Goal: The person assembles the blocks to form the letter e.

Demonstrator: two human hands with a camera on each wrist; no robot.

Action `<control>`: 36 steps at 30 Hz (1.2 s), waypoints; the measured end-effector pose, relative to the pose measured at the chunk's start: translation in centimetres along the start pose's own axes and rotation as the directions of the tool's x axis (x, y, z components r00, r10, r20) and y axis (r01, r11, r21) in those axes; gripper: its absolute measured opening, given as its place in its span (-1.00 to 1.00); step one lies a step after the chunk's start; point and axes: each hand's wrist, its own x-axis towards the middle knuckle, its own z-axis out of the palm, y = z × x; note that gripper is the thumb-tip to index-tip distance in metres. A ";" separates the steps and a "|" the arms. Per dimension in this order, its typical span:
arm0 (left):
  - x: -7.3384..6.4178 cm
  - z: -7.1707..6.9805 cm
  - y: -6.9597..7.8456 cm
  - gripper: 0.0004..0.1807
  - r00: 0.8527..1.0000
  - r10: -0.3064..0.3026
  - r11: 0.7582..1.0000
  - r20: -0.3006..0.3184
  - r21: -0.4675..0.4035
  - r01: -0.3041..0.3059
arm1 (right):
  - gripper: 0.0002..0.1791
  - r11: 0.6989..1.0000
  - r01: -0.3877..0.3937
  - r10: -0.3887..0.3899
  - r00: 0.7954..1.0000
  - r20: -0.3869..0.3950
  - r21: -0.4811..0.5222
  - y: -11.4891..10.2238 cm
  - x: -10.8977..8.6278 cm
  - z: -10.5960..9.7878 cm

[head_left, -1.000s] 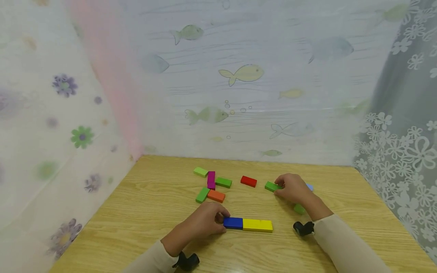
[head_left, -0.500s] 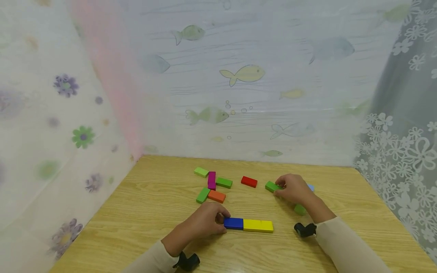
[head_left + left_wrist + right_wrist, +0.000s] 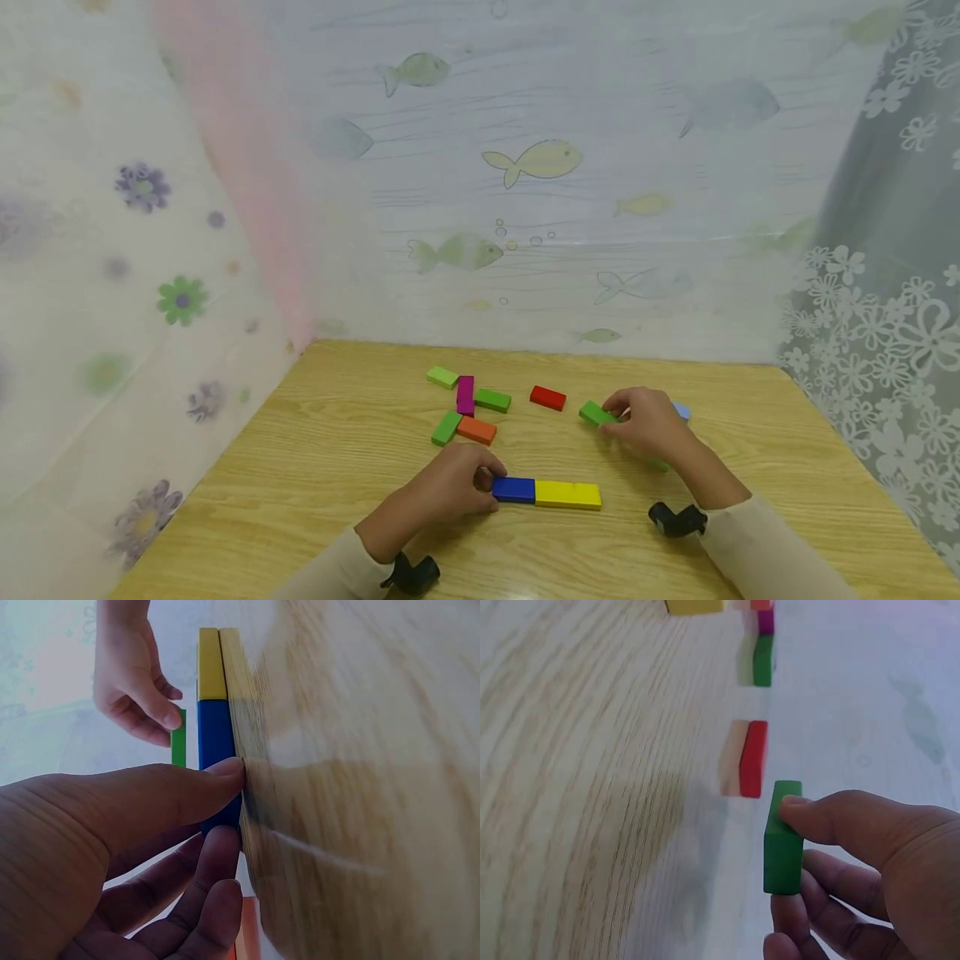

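Note:
My left hand [image 3: 450, 483] holds the left end of a dark blue block [image 3: 513, 490] between thumb and fingers. That block lies on the table, its other end against a yellow length [image 3: 567, 495], forming one straight row. Farther right, my right hand [image 3: 648, 423] pinches a green block [image 3: 595, 413] between thumb and fingers. In the right wrist view the thumb presses on one face of the green block [image 3: 783, 855], which looks slightly raised from the wood. A red block [image 3: 548, 397] lies just left of it.
Behind my left hand lie a light green block [image 3: 442, 377], a magenta block [image 3: 466, 395], two green blocks and an orange block [image 3: 477, 430]. A light blue block [image 3: 682, 412] and another green piece [image 3: 660, 465] are partly hidden by my right hand. Patterned curtains surround the table [image 3: 360, 392].
My right hand has shifted slightly toward me, and the green block in it has tilted and seems to have lifted a little. My left hand and the blue-yellow row stay put.

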 end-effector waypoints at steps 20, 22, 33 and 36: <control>0.0 0.0 0.0 -0.59 1.000 -0.018 1.000 -0.004 -0.022 0.018 | -0.63 0.996 -0.069 0.068 0.998 0.012 0.063 -0.8 -2.4 0.7; 0.0 0.0 0.0 -0.60 1.000 -0.017 1.000 -0.005 -0.023 0.017 | -0.63 0.995 -0.076 0.075 0.997 0.013 0.060 -1.0 -2.6 0.8; 0.0 0.0 0.2 -0.61 1.000 -0.012 1.000 0.000 -0.001 0.012 | -0.65 0.989 -0.131 0.129 0.991 0.022 0.076 -1.5 -3.9 1.3; 0.0 0.0 0.2 -0.61 1.000 -0.011 1.000 -0.001 -0.001 0.011 | -0.65 0.987 -0.139 0.137 0.990 0.020 0.079 -1.4 -4.0 1.6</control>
